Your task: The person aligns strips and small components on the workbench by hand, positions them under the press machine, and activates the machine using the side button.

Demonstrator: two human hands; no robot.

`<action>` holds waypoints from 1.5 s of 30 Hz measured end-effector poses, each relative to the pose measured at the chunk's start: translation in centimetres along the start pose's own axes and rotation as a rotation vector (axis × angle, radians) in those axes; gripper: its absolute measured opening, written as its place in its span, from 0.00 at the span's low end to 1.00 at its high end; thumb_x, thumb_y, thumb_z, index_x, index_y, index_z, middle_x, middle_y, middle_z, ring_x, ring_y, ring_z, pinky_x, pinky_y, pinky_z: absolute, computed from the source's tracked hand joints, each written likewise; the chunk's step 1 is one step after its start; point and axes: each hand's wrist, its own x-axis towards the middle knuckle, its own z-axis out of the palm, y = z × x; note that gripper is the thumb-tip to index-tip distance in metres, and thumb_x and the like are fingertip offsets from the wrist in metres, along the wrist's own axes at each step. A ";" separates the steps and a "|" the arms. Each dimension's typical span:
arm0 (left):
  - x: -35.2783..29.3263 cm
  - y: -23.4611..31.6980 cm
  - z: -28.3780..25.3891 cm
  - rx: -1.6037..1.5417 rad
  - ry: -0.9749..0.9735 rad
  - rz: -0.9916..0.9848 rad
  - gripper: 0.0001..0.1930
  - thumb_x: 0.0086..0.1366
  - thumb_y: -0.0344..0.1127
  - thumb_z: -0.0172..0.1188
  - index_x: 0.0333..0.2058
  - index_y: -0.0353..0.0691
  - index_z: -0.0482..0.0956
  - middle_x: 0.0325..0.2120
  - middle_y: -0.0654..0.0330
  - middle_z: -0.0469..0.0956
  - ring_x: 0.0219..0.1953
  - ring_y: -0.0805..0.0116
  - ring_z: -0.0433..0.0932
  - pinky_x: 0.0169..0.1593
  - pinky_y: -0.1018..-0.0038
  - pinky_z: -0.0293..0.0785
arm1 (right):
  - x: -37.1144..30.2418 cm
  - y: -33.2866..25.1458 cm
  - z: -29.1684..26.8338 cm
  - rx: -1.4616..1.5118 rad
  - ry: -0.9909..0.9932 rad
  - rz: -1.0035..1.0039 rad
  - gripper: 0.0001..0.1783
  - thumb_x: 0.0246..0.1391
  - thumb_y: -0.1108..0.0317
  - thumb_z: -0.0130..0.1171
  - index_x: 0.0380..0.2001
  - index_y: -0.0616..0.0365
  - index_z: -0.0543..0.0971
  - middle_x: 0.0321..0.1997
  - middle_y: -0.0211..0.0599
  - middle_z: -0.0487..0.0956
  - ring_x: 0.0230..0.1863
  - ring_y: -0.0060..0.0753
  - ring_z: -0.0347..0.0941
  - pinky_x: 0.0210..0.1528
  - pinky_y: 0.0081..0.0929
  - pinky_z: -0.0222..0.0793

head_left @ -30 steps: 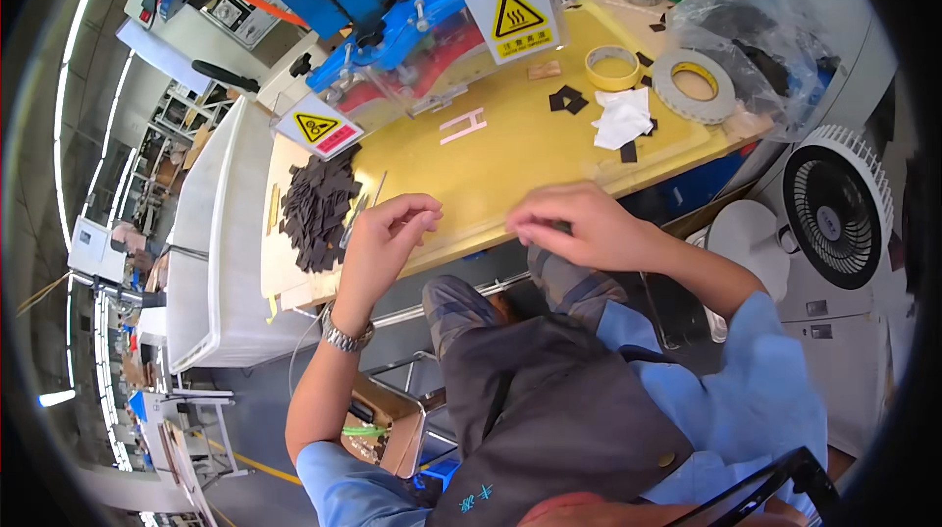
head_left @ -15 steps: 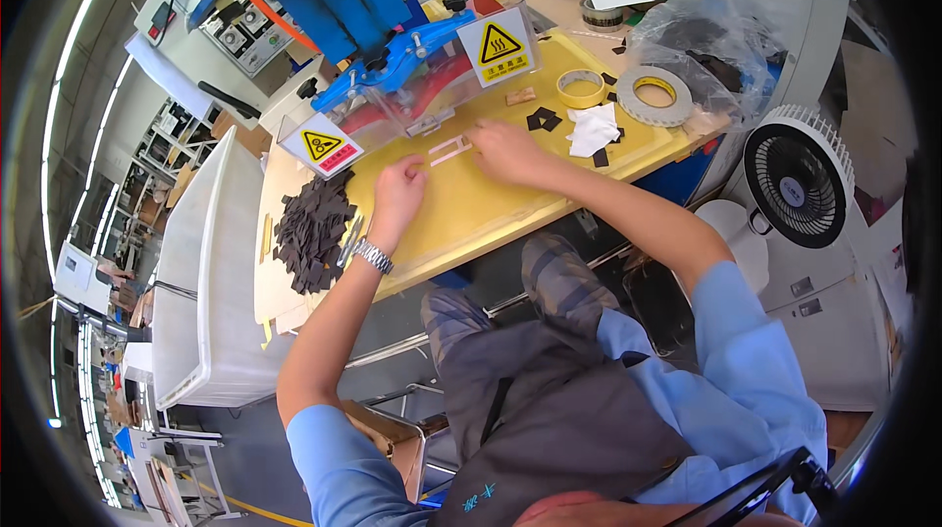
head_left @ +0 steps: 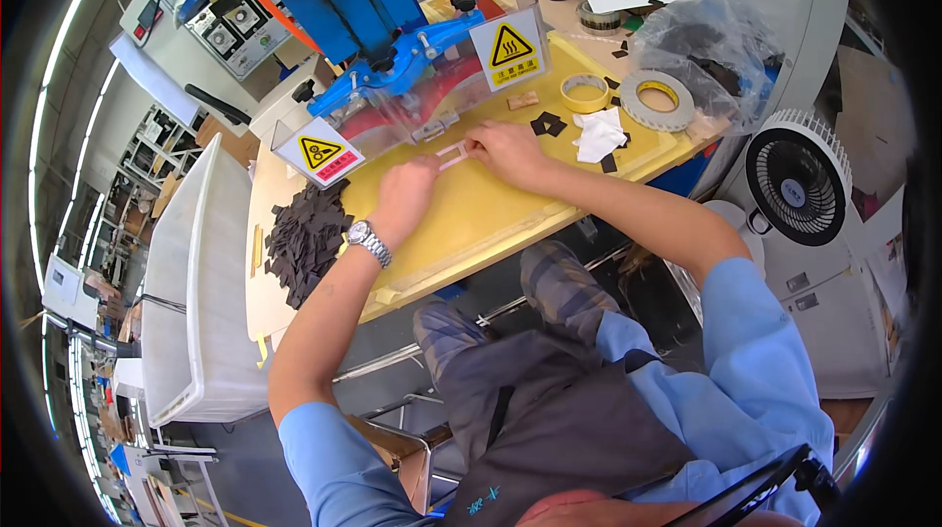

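Observation:
A small pale frame-like strip with a cut-out middle is held just above or on the yellow work surface, in front of the press. My left hand, with a metal watch at the wrist, has its fingers closed at the strip's left end. At the other end, the fingertips of my right hand pinch it. Beside my left forearm lies a heap of small dark rectangular pieces. A few more dark pieces lie right of my right hand.
Close beyond my hands stands a blue press with clear guards and warning signs. To the right are a yellow tape roll, a white tape roll, crumpled white paper and a plastic bag. A fan stands farther right.
My left hand has moved right and closed in on the strip's left end, turning the watch face into view. My right hand keeps its pinch. The view has shifted slightly.

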 end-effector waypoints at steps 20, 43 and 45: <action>0.2 0.2 -0.9 0.238 -0.124 0.246 0.06 0.64 0.24 0.57 0.38 0.30 0.78 0.33 0.43 0.83 0.32 0.44 0.86 0.37 0.55 0.83 | 0.3 0.6 0.3 0.038 0.014 -0.071 0.05 0.59 0.66 0.69 0.36 0.52 0.84 0.40 0.38 0.84 0.43 0.51 0.84 0.44 0.48 0.79; -0.4 0.1 -1.1 0.180 -0.098 0.176 0.07 0.65 0.24 0.56 0.41 0.33 0.78 0.34 0.45 0.82 0.35 0.44 0.85 0.39 0.55 0.82 | 0.2 0.4 0.3 0.029 0.013 -0.020 0.04 0.59 0.65 0.69 0.35 0.51 0.84 0.38 0.39 0.85 0.42 0.51 0.84 0.42 0.48 0.79; -0.4 0.1 -1.1 0.179 -0.100 0.178 0.07 0.65 0.24 0.56 0.42 0.32 0.78 0.35 0.45 0.82 0.34 0.44 0.85 0.38 0.55 0.82 | 0.2 0.3 0.4 0.034 0.028 -0.033 0.04 0.59 0.65 0.69 0.35 0.51 0.84 0.38 0.39 0.84 0.42 0.51 0.84 0.42 0.48 0.79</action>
